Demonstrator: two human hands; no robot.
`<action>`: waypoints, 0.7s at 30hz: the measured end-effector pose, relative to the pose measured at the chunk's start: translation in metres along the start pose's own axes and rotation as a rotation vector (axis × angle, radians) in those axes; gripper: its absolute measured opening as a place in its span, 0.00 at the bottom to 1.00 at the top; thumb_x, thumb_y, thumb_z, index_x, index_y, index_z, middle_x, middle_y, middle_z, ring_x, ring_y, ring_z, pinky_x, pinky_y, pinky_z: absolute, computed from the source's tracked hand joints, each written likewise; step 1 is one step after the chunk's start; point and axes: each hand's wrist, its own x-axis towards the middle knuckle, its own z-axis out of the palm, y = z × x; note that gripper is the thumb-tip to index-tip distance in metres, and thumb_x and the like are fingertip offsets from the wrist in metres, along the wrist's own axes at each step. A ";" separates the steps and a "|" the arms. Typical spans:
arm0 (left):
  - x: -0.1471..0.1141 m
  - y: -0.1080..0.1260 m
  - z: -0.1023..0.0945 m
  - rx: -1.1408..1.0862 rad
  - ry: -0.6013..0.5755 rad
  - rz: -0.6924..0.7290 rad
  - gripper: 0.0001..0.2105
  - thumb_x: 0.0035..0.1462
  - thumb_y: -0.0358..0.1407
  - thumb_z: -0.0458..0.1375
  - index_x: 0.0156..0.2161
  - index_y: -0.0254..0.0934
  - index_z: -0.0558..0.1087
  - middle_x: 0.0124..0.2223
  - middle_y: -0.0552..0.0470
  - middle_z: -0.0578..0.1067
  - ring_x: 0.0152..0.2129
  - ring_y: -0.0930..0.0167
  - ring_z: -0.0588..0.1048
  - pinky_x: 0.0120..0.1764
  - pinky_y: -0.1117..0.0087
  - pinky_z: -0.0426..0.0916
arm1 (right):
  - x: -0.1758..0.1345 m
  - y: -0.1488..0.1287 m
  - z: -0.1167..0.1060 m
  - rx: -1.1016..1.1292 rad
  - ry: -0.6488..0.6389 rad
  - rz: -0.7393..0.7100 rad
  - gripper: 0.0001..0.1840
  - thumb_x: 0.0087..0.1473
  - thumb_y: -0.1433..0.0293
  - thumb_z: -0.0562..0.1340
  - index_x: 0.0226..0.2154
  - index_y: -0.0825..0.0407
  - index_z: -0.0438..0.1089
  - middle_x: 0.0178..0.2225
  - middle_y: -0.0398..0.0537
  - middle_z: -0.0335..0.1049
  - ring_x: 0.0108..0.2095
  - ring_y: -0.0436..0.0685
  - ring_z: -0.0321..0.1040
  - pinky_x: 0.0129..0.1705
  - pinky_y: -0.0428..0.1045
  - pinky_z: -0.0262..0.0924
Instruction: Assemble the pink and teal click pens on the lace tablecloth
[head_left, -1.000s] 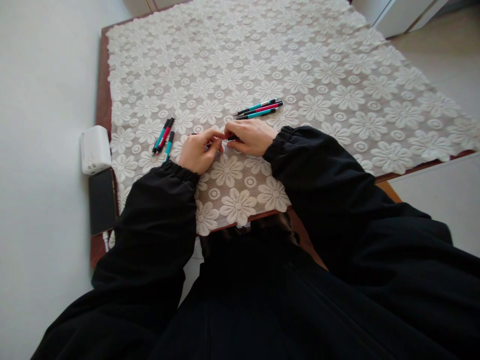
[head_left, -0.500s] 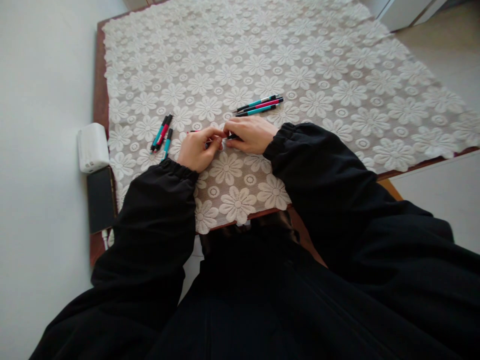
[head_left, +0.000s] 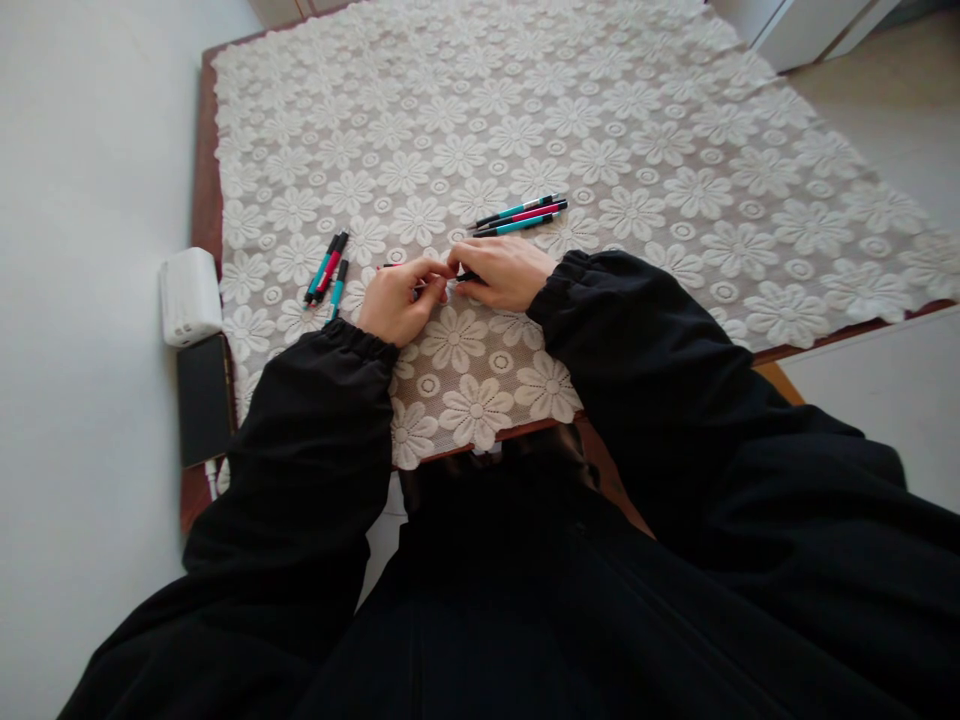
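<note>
My left hand (head_left: 399, 300) is closed, fingers pinched round a pen; a little of its red barrel (head_left: 388, 266) shows behind the knuckles. Close against it, my right hand (head_left: 504, 268) pinches a small black piece (head_left: 466, 276), perhaps a pen part; the fingers hide most of it. The fingertips of both hands meet just above the lace cloth. Beyond my right hand lie three pens side by side, two turquoise and one pink-red pen (head_left: 525, 215). Left of my left hand are a turquoise pen (head_left: 321, 270), a red pen (head_left: 332, 266) and another turquoise pen (head_left: 337, 290), partly behind my sleeve.
White flowered lace cloth (head_left: 495, 410) covers the wooden table (head_left: 208, 170). Along the left edge, by the wall, sit a white charger-like block (head_left: 191, 297) and a dark phone (head_left: 204, 402) with a white cable (head_left: 211, 478). White furniture (head_left: 806, 30) stands beyond the far right corner.
Both hands stay in almost the same place, fingertips together. The black piece in my right fingers shows slightly more. The whole view has shifted a little.
</note>
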 end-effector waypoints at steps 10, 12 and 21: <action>-0.001 -0.001 0.001 -0.045 0.019 -0.025 0.11 0.65 0.37 0.57 0.47 0.40 0.81 0.34 0.52 0.83 0.29 0.70 0.77 0.34 0.70 0.70 | 0.000 -0.002 -0.002 0.022 0.028 0.070 0.13 0.61 0.68 0.62 0.48 0.52 0.71 0.41 0.51 0.77 0.41 0.59 0.68 0.42 0.51 0.52; -0.001 -0.002 0.002 -0.057 0.028 -0.030 0.10 0.65 0.37 0.58 0.46 0.40 0.81 0.34 0.52 0.83 0.28 0.70 0.78 0.33 0.70 0.70 | 0.000 -0.002 -0.003 0.029 0.039 0.055 0.11 0.63 0.66 0.61 0.46 0.52 0.72 0.41 0.51 0.77 0.41 0.59 0.68 0.42 0.52 0.52; 0.000 -0.005 0.004 -0.130 0.097 -0.044 0.11 0.67 0.43 0.60 0.44 0.39 0.77 0.35 0.49 0.84 0.29 0.69 0.81 0.33 0.69 0.71 | -0.001 -0.003 -0.002 0.048 0.073 -0.015 0.13 0.65 0.66 0.59 0.48 0.53 0.73 0.45 0.52 0.76 0.43 0.58 0.67 0.44 0.52 0.53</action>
